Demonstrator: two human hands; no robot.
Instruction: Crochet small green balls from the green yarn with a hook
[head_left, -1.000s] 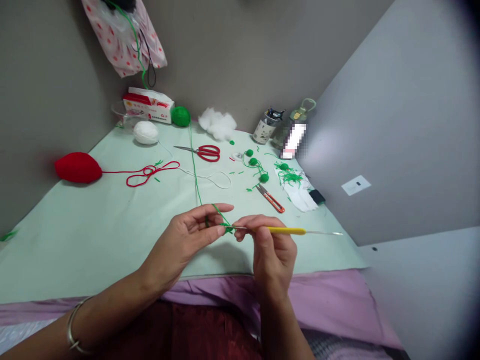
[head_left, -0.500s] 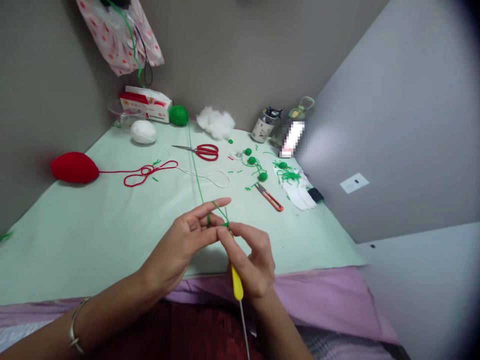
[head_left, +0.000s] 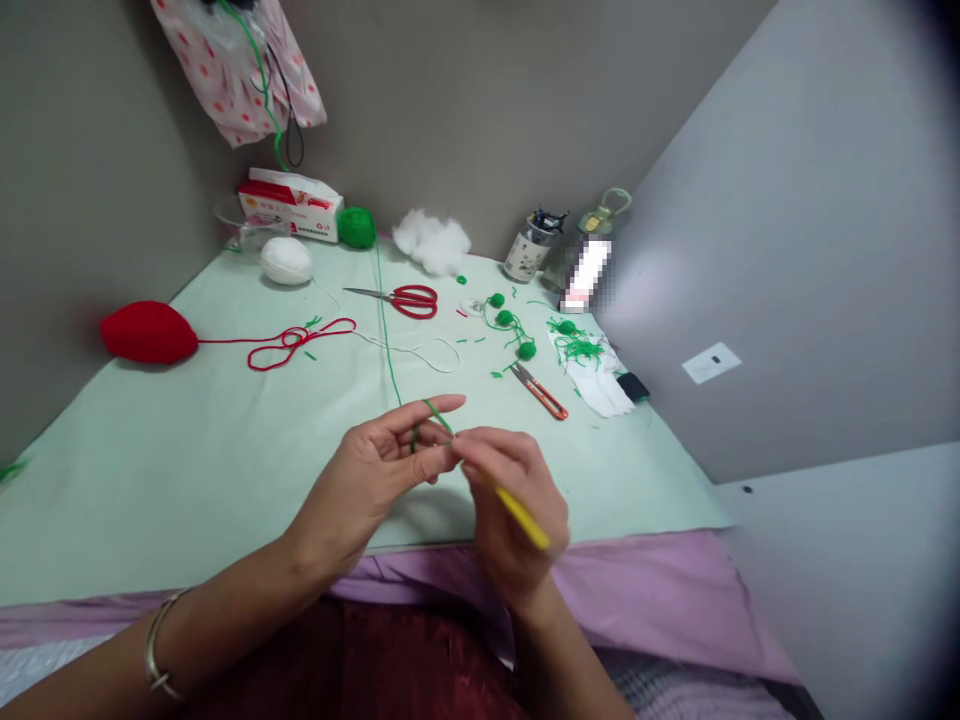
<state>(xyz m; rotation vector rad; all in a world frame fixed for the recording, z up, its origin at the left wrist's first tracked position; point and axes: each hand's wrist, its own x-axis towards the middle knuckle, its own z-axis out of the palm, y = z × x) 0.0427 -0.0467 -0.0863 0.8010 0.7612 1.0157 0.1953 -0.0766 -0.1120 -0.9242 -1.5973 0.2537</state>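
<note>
Green yarn (head_left: 437,414) runs over the raised index finger of my left hand (head_left: 375,465) and loops around another finger. The thumb and a fingertip of that hand pinch a small bit of green work, mostly hidden by fingers. My right hand (head_left: 521,510) is closed on a crochet hook (head_left: 525,515) with a yellow handle, its tip hidden at the left fingertips. Both hands meet above the table's front part. From the left hand the strand leads back to a green yarn ball (head_left: 356,228) by the wall.
Red-handled scissors (head_left: 414,301), orange thread snips (head_left: 540,391) and small green crocheted balls (head_left: 526,350) lie beyond the hands. Red yarn (head_left: 148,332), white yarn (head_left: 286,260), stuffing (head_left: 431,243), a tissue box (head_left: 292,210), a pen holder (head_left: 525,252) and a bottle (head_left: 600,215) stand farther back.
The crochet hook's yellow handle has swung from nearly upright to slanting down and right. My right hand has turned and shifted slightly right, while the left hand stays nearly in place.
</note>
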